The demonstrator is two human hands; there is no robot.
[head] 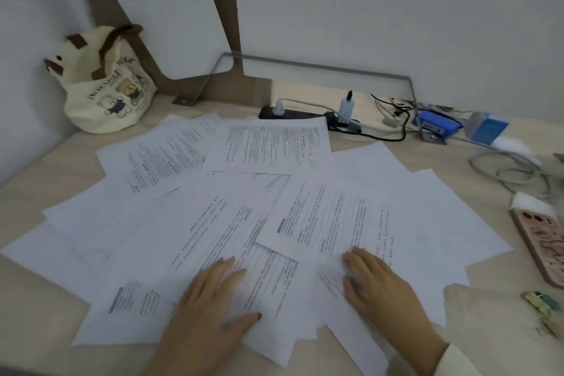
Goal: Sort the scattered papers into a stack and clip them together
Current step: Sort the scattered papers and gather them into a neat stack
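Hands: two; the left hand (210, 305) and the right hand (381, 287) both lay palm-down on the sheets nearest the front edge.
Fingers: released on both hands, stretched out flat and pressing on paper, grasping nothing.
Papers (268, 146): about ten white sheets, but they overlapped too much for an exact count.
Paper look: most carried dense printed text, turned at differing angles; a few at the left and right showed blank faces.
Paper position: fanned loosely across the middle of the desk (39, 314), from the power strip down to the front edge, unstacked and unclipped.
Clips (543, 311): a small greenish cluster near the front right, apart from the sheets; too blurred to count.
Tote bag (106, 91): one, cream with bear prints and brown handles, standing in the far left corner.
Power strip (293, 114): one, black, with plugs in it, just behind the sheets.
Phone (546, 241): one, face-down in a patterned case at the right edge.
Surface: pale wood-grain.
Room: white wall panels (396, 9) behind, with brown strips between them.
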